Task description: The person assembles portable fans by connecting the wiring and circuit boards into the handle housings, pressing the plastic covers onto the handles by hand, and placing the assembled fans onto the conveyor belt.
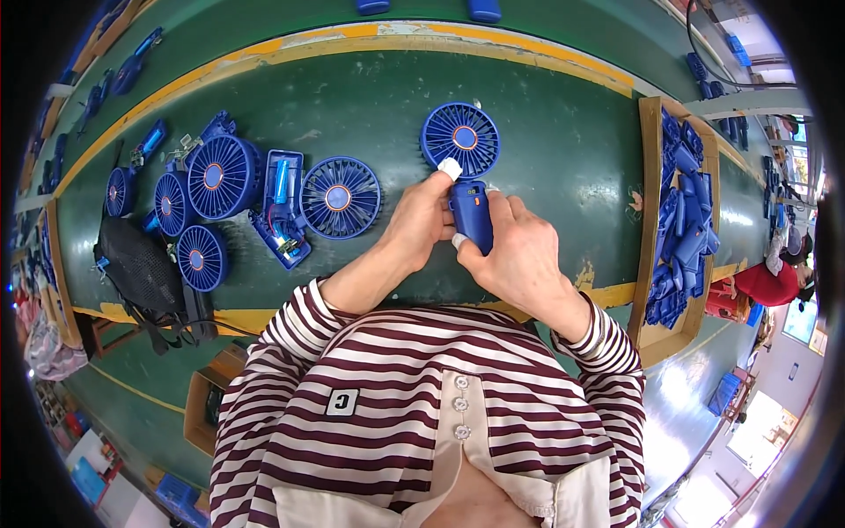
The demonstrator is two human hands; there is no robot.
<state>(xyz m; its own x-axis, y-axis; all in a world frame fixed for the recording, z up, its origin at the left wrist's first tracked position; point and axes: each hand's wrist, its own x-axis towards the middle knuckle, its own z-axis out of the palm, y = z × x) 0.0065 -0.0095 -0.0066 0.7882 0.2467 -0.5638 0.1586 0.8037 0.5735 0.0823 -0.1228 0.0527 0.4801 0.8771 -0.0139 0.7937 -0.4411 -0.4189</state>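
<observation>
A blue handheld fan (473, 211) lies in front of me, with its round slatted head at the far end and its handle toward me. My right hand (519, 255) is closed around the right side and near end of the handle. From the other side, my left hand (415, 220) grips the fan where head and handle meet. Its thumb, tipped with a white cover, presses at the lower edge of the head. White covers also show on fingertips of the right hand. Left of my hands lies another fan with an opened handle (282, 207), its inner parts exposed.
Several more blue fans (214, 177) crowd the bench's left, beside a black mesh bag (136, 255). On the right stands a cardboard box (650, 211) of blue plastic shells (687, 238). A yellow strip (378, 37) edges the bench's far side. Another carton (198, 405) sits below, left.
</observation>
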